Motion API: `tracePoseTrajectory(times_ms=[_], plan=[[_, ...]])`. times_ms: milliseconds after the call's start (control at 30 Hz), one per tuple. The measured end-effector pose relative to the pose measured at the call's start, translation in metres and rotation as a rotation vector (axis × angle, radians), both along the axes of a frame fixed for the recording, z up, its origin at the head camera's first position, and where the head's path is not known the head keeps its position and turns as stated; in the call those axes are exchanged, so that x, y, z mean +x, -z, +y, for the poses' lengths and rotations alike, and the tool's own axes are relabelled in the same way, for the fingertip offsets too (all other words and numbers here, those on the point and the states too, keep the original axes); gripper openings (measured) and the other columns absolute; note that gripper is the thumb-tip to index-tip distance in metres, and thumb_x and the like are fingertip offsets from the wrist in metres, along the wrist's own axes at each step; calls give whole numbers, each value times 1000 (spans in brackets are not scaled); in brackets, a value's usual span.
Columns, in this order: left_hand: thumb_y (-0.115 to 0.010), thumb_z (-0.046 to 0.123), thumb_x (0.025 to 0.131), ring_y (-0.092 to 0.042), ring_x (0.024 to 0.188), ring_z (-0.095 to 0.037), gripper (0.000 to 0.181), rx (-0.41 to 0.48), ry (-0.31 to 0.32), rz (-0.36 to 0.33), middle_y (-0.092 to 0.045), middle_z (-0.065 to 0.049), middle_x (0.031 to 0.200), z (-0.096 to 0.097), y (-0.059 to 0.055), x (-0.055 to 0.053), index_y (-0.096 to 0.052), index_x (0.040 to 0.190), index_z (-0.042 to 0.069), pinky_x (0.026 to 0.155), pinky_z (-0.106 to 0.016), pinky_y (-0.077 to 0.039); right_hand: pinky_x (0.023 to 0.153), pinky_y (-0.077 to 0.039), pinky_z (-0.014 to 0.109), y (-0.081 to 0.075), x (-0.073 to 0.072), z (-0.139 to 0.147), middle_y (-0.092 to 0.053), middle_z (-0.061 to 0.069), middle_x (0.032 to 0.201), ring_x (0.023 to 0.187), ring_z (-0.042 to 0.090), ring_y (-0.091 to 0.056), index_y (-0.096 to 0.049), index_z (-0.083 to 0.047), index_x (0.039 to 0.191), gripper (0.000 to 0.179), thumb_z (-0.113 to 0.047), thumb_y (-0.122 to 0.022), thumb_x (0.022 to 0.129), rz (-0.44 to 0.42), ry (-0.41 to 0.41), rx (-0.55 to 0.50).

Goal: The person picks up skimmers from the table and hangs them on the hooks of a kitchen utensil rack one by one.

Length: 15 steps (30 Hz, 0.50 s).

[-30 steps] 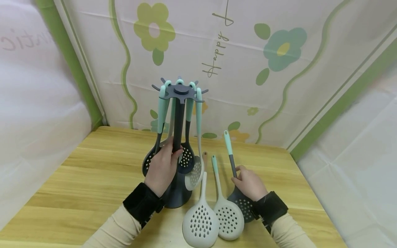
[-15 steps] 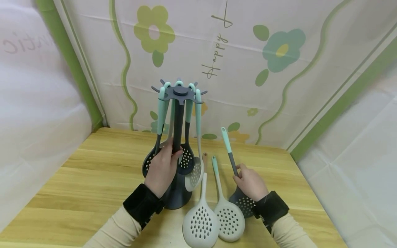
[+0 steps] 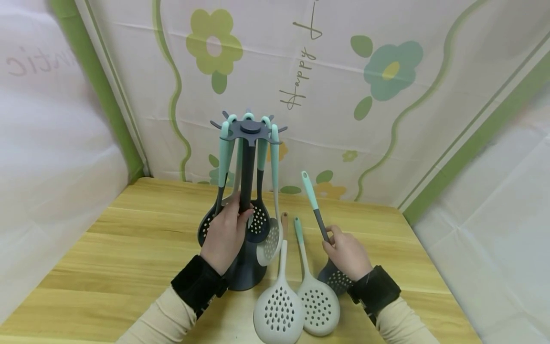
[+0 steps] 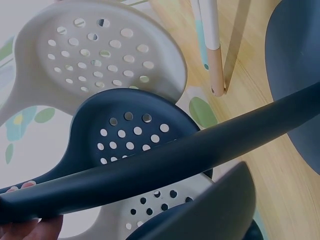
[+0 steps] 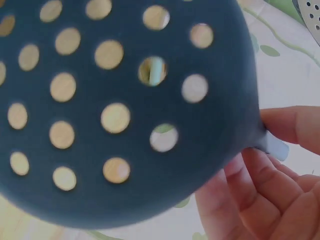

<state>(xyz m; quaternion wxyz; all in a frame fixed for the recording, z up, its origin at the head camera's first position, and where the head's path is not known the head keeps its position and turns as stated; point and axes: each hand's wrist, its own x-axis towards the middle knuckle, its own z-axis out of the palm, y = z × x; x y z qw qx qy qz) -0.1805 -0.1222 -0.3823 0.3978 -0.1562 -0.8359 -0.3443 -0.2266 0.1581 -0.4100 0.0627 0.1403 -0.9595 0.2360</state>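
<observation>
My left hand [image 3: 224, 234] grips the dark pole of a utensil stand [image 3: 250, 126]; the left wrist view shows that pole [image 4: 150, 172] crossing with fingertips at its lower left end. Several mint-handled utensils hang from the stand, among them a dark slotted spoon [image 3: 258, 224] and a pale skimmer [image 3: 269, 241]. To the right, my right hand [image 3: 348, 255] pinches the neck of a dark skimmer [image 3: 310, 191] with a mint handle end. Its handle points up and away, and the wrist hides part of its holed head. The right wrist view shows that head [image 5: 210, 150] close up.
Between the hands, two light skimmers lie on the wooden table [image 3: 107, 258]: a near one [image 3: 279, 282] with drop-shaped holes and a brown handle end, and a mint-handled one [image 3: 320, 329] with round holes. A flower-printed cloth [image 3: 266, 57] stands behind.
The dark skimmer has risen slightly in my right hand, its handle end tilting up and to the left. My left hand keeps its hold on the stand's pole.
</observation>
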Motion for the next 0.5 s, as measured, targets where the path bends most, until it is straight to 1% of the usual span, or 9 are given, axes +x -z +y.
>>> tracePoseTrajectory(times_ms=[167,500], plan=[[-54,13,101,-71,88,-30,29,5,9,-3,-69,-17,97,0,0,0,-55,121,-7,69,-42,-61,46,-44,31,-2,2,-1,-74,11,86,54,10,-52,-63,7,123,35,-11,-62,93,30,4,-19],[-53,13,101,-71,88,-29,28,6,13,-13,-68,-17,97,0,-1,1,-55,120,-7,69,-42,-60,45,-44,31,-6,4,-6,-76,15,92,57,10,-59,-63,4,125,37,-15,-63,94,54,16,-37]])
